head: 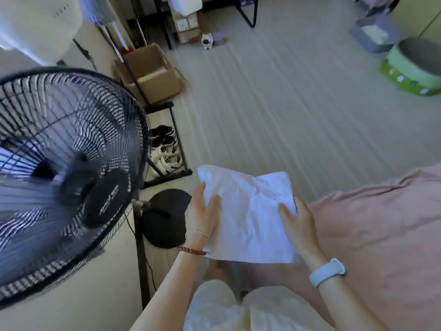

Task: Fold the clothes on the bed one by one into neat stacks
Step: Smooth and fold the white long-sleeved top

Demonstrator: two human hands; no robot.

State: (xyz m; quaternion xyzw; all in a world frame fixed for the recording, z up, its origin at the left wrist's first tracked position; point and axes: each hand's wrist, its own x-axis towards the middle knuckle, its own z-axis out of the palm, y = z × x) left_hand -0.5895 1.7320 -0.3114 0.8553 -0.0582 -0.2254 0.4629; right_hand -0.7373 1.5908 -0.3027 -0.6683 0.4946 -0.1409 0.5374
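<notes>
- My left hand (202, 211) is gripping the left edge of the folded white cloth (248, 211), thumb on top.
- My right hand (297, 220) is gripping its right edge, thumb on top too.
- I am holding the cloth in the air, just beside the pink bed (381, 223).
- The other fingers are hiding under the cloth.
- The fan (66, 177) is looking blurry.

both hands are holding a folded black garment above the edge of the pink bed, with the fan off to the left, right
Not quite: the folded garment is white, not black, as the head view shows. The rest holds: the left hand and right hand hold it above the edge of the pink bed, the fan off to the left.
</notes>
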